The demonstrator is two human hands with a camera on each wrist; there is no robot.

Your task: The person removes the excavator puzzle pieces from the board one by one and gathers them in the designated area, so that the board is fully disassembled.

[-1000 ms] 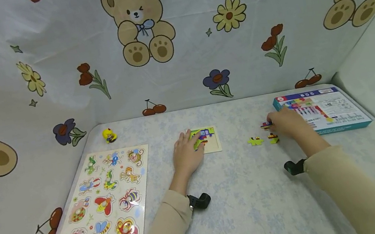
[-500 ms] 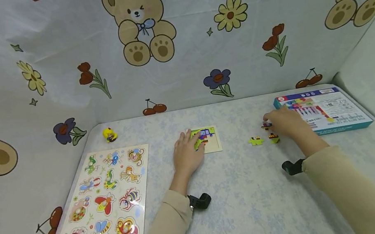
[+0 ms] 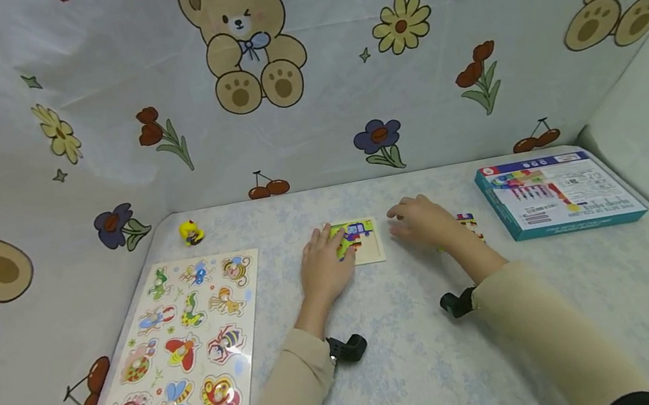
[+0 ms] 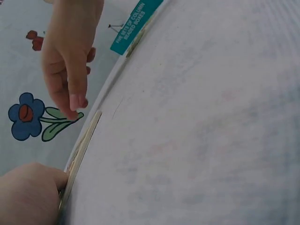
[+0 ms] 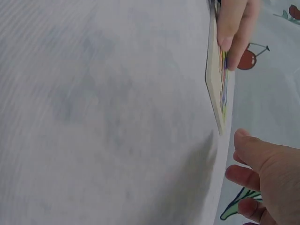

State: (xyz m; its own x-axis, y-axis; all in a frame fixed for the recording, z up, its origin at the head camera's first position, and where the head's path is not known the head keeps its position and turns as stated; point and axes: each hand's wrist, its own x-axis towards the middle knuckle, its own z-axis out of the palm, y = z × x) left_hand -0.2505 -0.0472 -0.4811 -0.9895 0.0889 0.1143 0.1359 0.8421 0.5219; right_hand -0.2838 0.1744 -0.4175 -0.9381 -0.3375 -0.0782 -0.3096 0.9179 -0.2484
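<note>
A small wooden puzzle board (image 3: 376, 251), its tray partly filled with pieces showing a purple vehicle (image 3: 357, 230), lies at mid-table. My left hand (image 3: 324, 267) rests on the board's left side, fingers fairly straight, covering part of the picture. Just right of the board hovers my right hand (image 3: 426, 222); its fingers are loosely bent and spread, with nothing seen between them in the right wrist view. Loose puzzle pieces (image 3: 466, 219) lie behind the right hand and forearm, which partly hide them. The board (image 4: 80, 154) shows edge-on in the left wrist view.
A large insect peg puzzle (image 3: 180, 344) lies at the left. Near the back left corner stands a small yellow toy figure (image 3: 191, 233). A flat teal-edged box (image 3: 558, 194) lies at the back right. A patterned cloth wall (image 3: 320, 138) rises behind the table.
My right hand has moved left from the loose pieces towards the board, and its fingers have spread. The left hand has stayed on the board.
</note>
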